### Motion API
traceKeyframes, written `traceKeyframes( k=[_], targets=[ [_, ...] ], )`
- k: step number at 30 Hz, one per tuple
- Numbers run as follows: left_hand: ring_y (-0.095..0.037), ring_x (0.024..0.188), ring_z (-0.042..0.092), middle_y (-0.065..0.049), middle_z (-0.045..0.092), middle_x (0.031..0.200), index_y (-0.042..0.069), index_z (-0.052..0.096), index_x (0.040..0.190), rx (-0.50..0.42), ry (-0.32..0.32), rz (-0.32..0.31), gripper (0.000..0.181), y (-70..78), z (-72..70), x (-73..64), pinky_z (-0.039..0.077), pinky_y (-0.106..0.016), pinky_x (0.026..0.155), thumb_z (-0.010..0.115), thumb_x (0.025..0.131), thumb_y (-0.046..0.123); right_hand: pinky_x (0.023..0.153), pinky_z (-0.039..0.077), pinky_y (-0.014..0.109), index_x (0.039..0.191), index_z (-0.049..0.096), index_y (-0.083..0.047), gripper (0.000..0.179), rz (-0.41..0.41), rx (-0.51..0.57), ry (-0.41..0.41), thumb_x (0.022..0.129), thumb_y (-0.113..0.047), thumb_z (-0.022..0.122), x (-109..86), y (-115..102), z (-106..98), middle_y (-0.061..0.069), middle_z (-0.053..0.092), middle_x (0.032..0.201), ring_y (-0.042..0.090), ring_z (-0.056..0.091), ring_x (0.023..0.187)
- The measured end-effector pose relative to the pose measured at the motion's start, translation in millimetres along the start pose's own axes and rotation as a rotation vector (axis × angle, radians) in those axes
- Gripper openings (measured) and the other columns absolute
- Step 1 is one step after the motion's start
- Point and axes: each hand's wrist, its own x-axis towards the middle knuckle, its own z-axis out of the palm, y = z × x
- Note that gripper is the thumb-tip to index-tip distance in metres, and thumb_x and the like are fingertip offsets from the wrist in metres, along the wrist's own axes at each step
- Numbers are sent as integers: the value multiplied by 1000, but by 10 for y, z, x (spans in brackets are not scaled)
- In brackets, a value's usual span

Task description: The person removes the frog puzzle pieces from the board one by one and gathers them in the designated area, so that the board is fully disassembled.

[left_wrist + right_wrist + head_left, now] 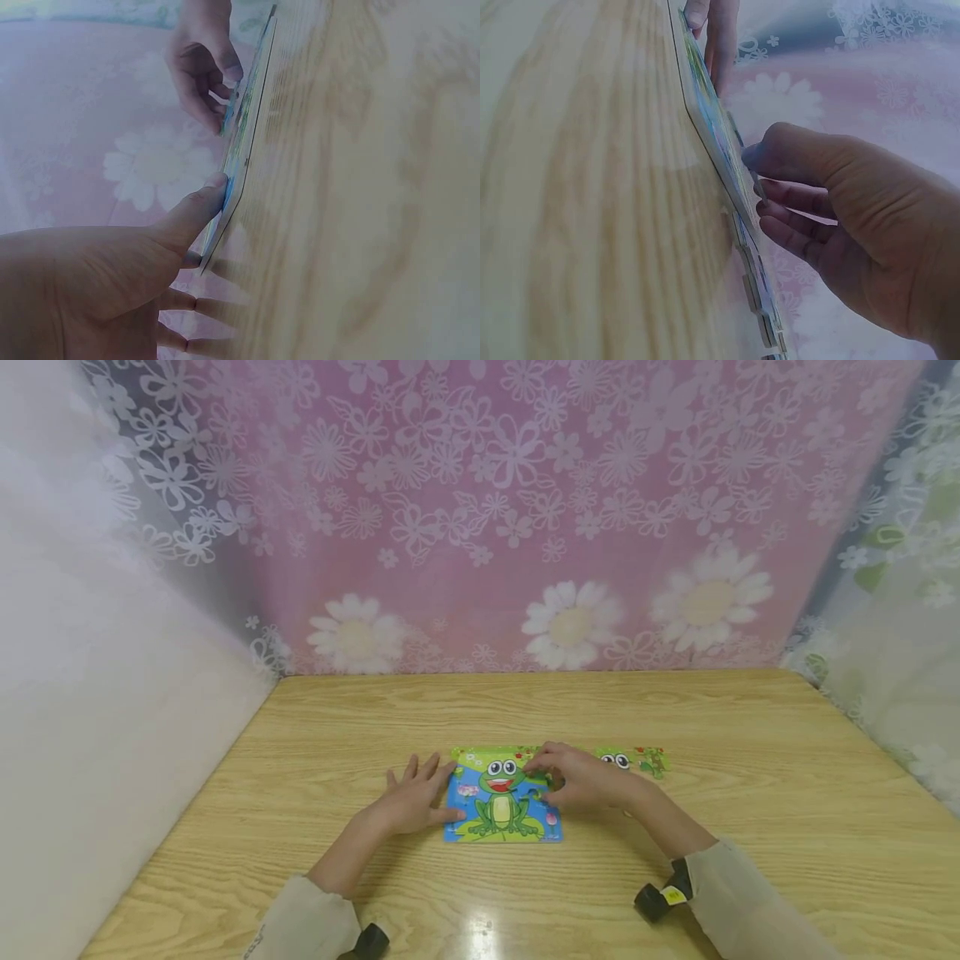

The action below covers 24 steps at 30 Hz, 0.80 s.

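A flat frog jigsaw puzzle (501,810) in a blue and green board lies on the wooden table. My left hand (414,800) rests at its left edge with spread, fairly straight fingers; in the left wrist view the thumb (196,210) touches the board's edge. At the board's right side, the right hand (588,777) pinches a thin puzzle piece (760,187) between thumb and fingers, just over the surface. The picture on that piece is mostly hidden by the fingers. Dark gaps show in the puzzle near this hand.
To the right of the board lie loose puzzle pieces, one with frog eyes (617,760) and one green with red spots (654,762), partly behind the right hand. A flowered pink cloth (465,527) hangs along the table's (360,710) back edge, with pale cloth on both sides.
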Motion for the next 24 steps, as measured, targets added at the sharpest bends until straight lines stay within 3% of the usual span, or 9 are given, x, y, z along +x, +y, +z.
traceKeyframes(
  k=[9, 24],
  targets=[
    [-49, 131, 4, -22, 13, 148, 6, 26, 145, -2, 1, -5, 80, -23, 15, 31, 2, -71, 92, 59, 85, 49, 76, 48, 33, 123, 57, -3, 43, -72, 17, 42, 81, -4, 62, -105, 35, -111, 6, 50, 114, 19, 52, 92],
    [-48, 132, 4, -21, 13, 149, 9, 25, 146, 21, 7, -3, 81, -61, 53, 62, 1, -72, 92, 58, 84, 51, 73, 47, 39, 118, 59, -2, 38, -45, -74, 147, 81, -3, 64, -608, 224, -347, 8, 51, 113, 21, 50, 92]
  ],
)
